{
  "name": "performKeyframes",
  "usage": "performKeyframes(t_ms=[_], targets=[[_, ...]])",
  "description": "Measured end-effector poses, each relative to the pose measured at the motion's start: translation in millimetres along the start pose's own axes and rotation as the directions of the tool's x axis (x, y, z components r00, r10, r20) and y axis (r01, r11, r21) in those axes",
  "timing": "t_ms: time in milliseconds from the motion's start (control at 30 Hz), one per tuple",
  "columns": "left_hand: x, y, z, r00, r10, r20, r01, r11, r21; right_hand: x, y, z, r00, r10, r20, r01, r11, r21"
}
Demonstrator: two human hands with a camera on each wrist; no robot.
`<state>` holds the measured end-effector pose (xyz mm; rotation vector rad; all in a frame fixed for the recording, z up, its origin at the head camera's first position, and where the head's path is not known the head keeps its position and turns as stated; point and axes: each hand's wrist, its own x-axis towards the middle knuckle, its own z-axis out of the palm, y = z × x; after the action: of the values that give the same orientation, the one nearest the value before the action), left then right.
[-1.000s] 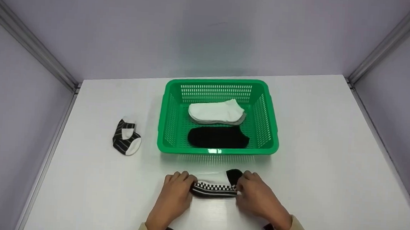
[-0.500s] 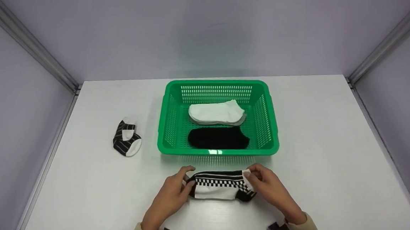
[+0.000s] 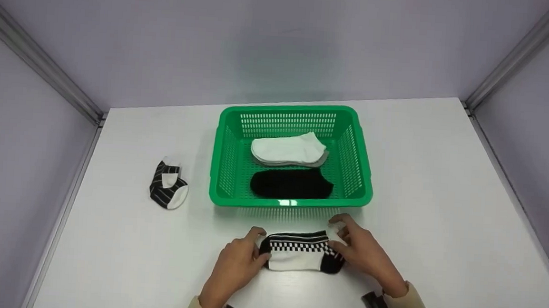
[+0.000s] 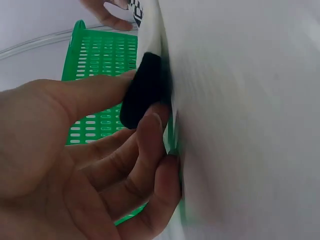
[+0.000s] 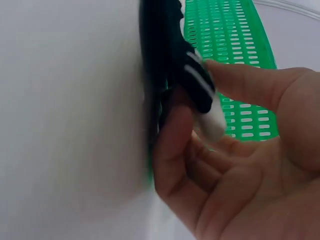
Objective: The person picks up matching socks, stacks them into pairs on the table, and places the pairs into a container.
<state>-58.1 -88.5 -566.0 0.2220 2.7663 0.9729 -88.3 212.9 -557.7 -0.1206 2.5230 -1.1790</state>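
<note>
A black-and-white sock with a checkered band and stripes lies flat on the table in front of the basket. My left hand is at its black toe, thumb on one side and fingertips on the other. At the other end, my right hand pinches the striped cuff near the black heel, between thumb and curled fingers. The white edge of the cuff shows beside the right fingers in the right wrist view.
Behind the hands stands a green plastic basket holding white socks over grey ones and a black sock in front. On the left of the table lies a crumpled black striped sock with white parts. Walls enclose the table.
The sock has been turned over, so its striped edge now faces the basket and its white part faces me. It has since shifted slightly right, with both hands still at its ends.
</note>
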Motion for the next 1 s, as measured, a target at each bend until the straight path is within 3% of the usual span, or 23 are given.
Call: performKeyframes(t_ms=[233,500,633,733,867,1000], targets=[[1.2,-3.6,-7.2,0.998,0.035,-0.043,-0.034,0.999,0.026,0,10,-9,0.985,-0.17,-0.022,0.17,0.985,-0.02],[-1.8,6.3,-1.2,1.0,0.016,-0.015,-0.014,0.992,0.128,-3,2,-5,0.992,-0.123,-0.009,0.121,0.987,-0.105],[-7.4,17.5,-1.0,0.993,0.05,-0.109,-0.028,0.98,0.197,-12,-12,0,0.993,-0.087,-0.075,0.072,0.98,-0.184],[-8.1,27.9,-3.1,0.986,0.097,-0.138,-0.076,0.987,0.145,-16,-24,4,0.988,-0.113,-0.103,0.089,0.972,-0.22],[-2.8,35.6,-0.6,0.986,0.164,-0.029,-0.164,0.986,0.018,-14,-28,13,0.978,-0.205,-0.024,0.191,0.942,-0.277],[1.0,33.0,5.8,0.991,0.116,0.061,-0.12,0.991,0.064,-12,-21,20,0.97,-0.24,0.039,0.239,0.912,-0.334]])
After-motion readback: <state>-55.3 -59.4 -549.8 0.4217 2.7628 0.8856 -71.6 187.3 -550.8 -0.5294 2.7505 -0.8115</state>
